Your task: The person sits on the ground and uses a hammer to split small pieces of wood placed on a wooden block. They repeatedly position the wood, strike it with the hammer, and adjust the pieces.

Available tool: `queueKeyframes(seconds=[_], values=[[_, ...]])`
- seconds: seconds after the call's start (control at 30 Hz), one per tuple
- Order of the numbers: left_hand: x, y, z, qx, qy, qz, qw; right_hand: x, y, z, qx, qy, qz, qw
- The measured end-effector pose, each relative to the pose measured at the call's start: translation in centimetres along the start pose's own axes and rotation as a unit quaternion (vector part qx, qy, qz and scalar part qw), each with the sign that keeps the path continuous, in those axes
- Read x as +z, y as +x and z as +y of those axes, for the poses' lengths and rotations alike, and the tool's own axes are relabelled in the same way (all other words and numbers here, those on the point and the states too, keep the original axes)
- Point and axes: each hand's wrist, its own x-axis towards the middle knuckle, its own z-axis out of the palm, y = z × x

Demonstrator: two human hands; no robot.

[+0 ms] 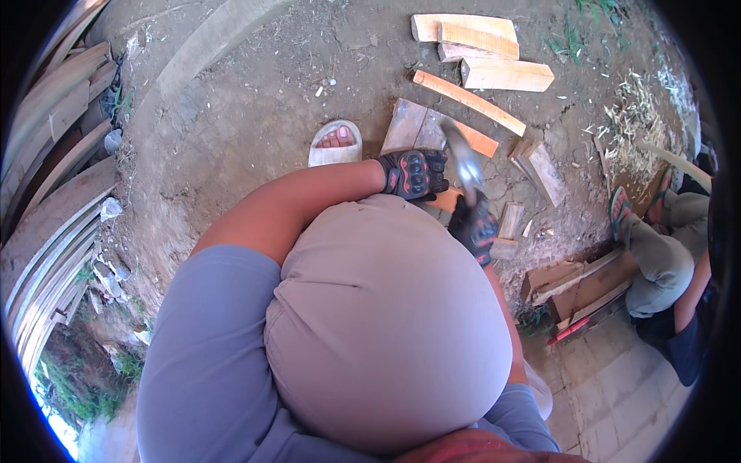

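My left hand (pixel 414 174), in a black glove with red marks, has its fingers curled at the near edge of a wooden block (pixel 403 127). An orange-toned piece of wood (pixel 445 200) shows beneath and beside it, partly hidden by the hand and my knee. In my right hand (pixel 474 228), gloved alike, is a machete-like tool with a shiny curved blade (pixel 465 160). Its blade is smeared by motion and stands over the wood, close to my left fingers. The tool's handle is hidden in my fist.
Cut wood pieces (pixel 505 75) and a thin curved strip (pixel 469 102) lie beyond my hands. Several offcuts (pixel 543 171) are at the right. Long curved planks (pixel 58 208) are stacked at the left. Another person's leg (pixel 662 255) is at the far right, near shavings (pixel 637 123).
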Motion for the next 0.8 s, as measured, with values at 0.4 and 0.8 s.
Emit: queueKeyframes(seconds=[0.4,0.8], values=[[-1.5,1.0,0.0,0.031,0.008,-0.063,0.998,2.9,0.5,1.9,0.059,-0.09,-0.124,0.986],[-2.0,0.7,0.0,0.017,-0.004,-0.077,0.997,2.8,0.3,2.8,0.054,-0.067,-0.127,0.988]])
